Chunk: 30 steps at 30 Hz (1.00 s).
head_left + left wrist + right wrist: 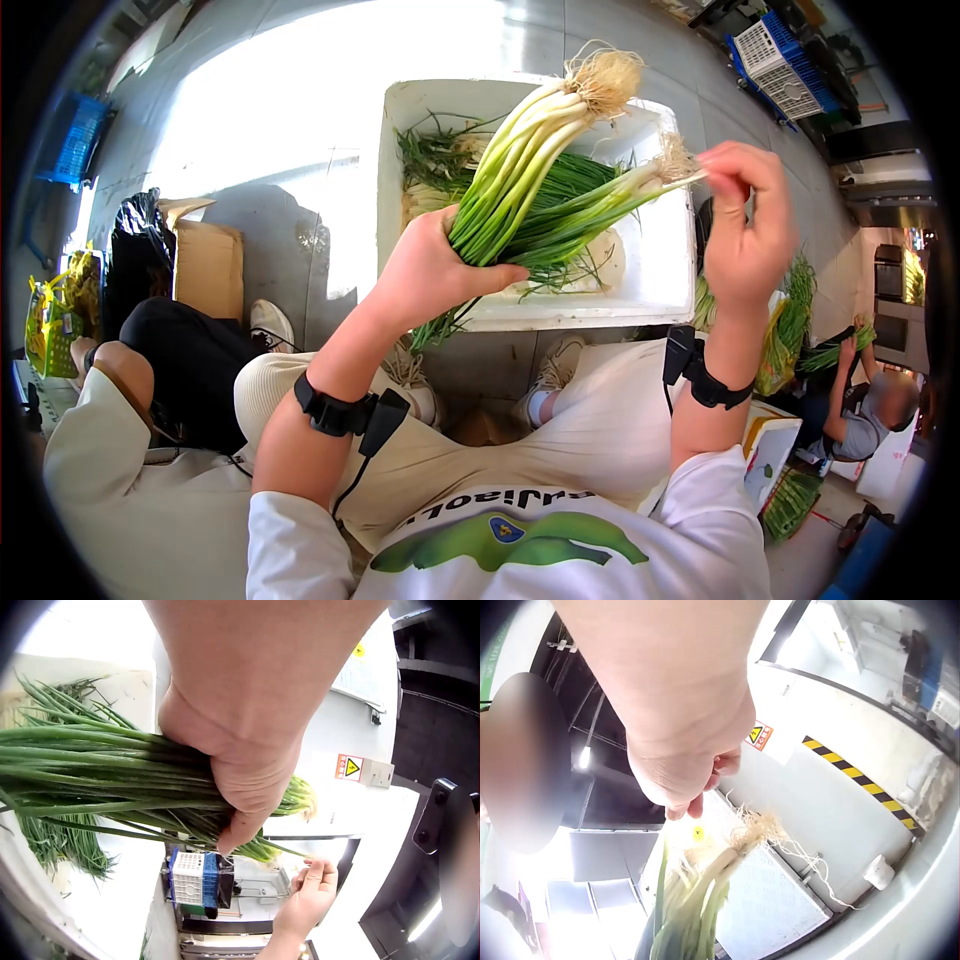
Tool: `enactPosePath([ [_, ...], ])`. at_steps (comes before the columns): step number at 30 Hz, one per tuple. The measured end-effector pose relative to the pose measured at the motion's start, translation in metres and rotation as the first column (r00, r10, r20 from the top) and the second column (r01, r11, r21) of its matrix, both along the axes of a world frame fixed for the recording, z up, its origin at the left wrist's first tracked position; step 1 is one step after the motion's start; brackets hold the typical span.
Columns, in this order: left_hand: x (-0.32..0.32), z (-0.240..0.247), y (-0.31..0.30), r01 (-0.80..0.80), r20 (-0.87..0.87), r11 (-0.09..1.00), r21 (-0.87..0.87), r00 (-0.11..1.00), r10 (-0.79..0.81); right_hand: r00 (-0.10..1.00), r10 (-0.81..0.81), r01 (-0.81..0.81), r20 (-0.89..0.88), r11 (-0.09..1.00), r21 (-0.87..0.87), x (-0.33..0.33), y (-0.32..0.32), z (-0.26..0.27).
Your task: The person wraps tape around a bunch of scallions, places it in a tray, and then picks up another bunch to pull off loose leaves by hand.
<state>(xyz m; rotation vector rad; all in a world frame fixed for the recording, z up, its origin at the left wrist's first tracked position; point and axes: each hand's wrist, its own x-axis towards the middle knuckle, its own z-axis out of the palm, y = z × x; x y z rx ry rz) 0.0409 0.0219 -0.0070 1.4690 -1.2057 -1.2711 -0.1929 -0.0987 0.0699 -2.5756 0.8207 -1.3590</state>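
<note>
A bunch of green onions (510, 175) is gripped by the left hand (425, 265) around its green stalks, roots up and to the right, over a white foam box (480, 318). Several stalks fan out lower to the right, and the right hand (748, 215) pinches one at its root end with thumb and forefinger. In the left wrist view the left hand (247, 765) wraps the green leaves (97, 772), with the right hand (304, 900) at a stalk's tip. White stalks with stringy roots (754, 829) lie just below the right hand (690, 776) in the right wrist view.
More green onions (425, 155) lie inside the foam box. A cardboard box (208, 268) and black bag (140, 245) stand at the left. Another person's leg (180, 370) is close on the left. Crates (785, 70) are at the upper right; a person (865, 410) handles greens farther right.
</note>
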Motion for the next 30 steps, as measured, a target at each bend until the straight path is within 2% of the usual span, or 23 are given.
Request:
enactPosePath([
  [1, 0.0, -0.004, 0.0, -0.01, 0.005, 1.0, 0.001, 1.0, 0.01, 1.0, -0.001, 0.001, 0.002, 1.0, -0.003, -0.004, -0.003, -0.003],
  [3, 0.001, -0.006, -0.001, -0.019, 0.011, 1.0, -0.002, 1.0, 0.019, 0.967, -0.035, -0.02, 0.254, 0.977, 0.214, -0.013, -0.012, -0.007],
  [4, 0.002, -0.006, -0.001, -0.032, 0.029, 0.999, -0.003, 0.999, 0.032, 0.953, -0.031, -0.063, 0.301, 0.953, 0.298, -0.017, -0.015, -0.005],
  [5, 0.002, -0.005, -0.001, -0.045, 0.046, 0.999, -0.004, 0.998, 0.045, 0.952, -0.033, -0.06, 0.303, 0.955, 0.292, -0.021, -0.018, -0.005],
  [7, 0.002, -0.003, -0.002, -0.043, 0.05, 0.999, -0.004, 0.998, 0.043, 0.916, -0.101, -0.083, 0.389, 0.9, 0.428, -0.028, -0.027, -0.006],
  [8, 0.002, -0.003, -0.002, -0.047, 0.053, 0.999, 0.003, 0.998, 0.047, 0.914, -0.103, -0.08, 0.393, 0.902, 0.424, -0.032, -0.031, -0.008],
  [10, 0.003, -0.003, -0.002, -0.044, 0.071, 0.999, 0.019, 0.997, 0.043, 0.847, -0.078, -0.241, 0.525, 0.825, 0.511, -0.038, -0.038, -0.01],
  [11, 0.003, -0.004, -0.002, -0.046, 0.086, 0.998, 0.04, 0.995, 0.043, 0.846, -0.078, -0.241, 0.528, 0.827, 0.508, -0.039, -0.038, -0.009],
  [13, 0.003, -0.006, -0.003, -0.045, 0.086, 0.999, 0.03, 0.995, 0.042, 0.749, -0.104, -0.41, 0.655, 0.703, 0.581, -0.039, -0.036, -0.005],
  [17, 0.002, -0.01, -0.003, -0.05, 0.107, 0.999, -0.011, 0.993, 0.051, 0.728, -0.086, -0.476, 0.681, 0.651, 0.591, -0.036, -0.028, -0.002],
  [19, 0.002, -0.009, -0.003, -0.053, 0.103, 0.999, -0.013, 0.993, 0.054, 0.806, 0.186, -0.534, 0.562, 0.638, 0.555, -0.038, -0.026, -0.005],
  [20, 0.002, -0.008, -0.003, -0.054, 0.097, 0.998, -0.014, 0.994, 0.055, 0.806, 0.187, -0.535, 0.562, 0.637, 0.555, -0.035, -0.023, -0.005],
  [22, 0.002, -0.006, -0.003, -0.052, 0.111, 0.999, -0.017, 0.992, 0.053, 0.904, 0.199, -0.387, 0.378, 0.757, 0.527, -0.021, -0.013, -0.008],
  [23, 0.002, -0.005, -0.003, -0.049, 0.125, 0.999, -0.021, 0.991, 0.052, 0.904, 0.2, -0.388, 0.378, 0.756, 0.527, -0.018, -0.008, -0.005],
  [24, 0.002, -0.006, -0.002, -0.051, 0.125, 0.998, -0.02, 0.991, 0.053, 0.974, 0.189, -0.223, 0.122, 0.889, 0.401, -0.016, -0.004, 0.001],
  [25, 0.002, -0.007, -0.002, -0.049, 0.107, 0.999, -0.007, 0.993, 0.05, 0.985, 0.114, -0.084, -0.132, 0.973, 0.215, -0.011, -0.001, 0.003],
  [27, 0.002, -0.009, -0.001, -0.049, 0.089, 0.999, 0.006, 0.995, 0.048, 0.989, 0.094, -0.074, -0.117, 0.984, 0.163, -0.003, 0.002, -0.003],
  [29, 0.001, -0.009, -0.001, -0.048, 0.086, 0.999, -0.005, 0.995, 0.049, 0.956, 0.11, -0.057, -0.271, 0.979, 0.196, -0.001, 0.007, -0.005],
  [30, 0.0, -0.007, -0.001, -0.051, 0.087, 0.999, -0.005, 0.995, 0.051, 0.957, 0.13, -0.074, -0.26, 0.974, 0.214, 0.001, 0.008, -0.006],
])
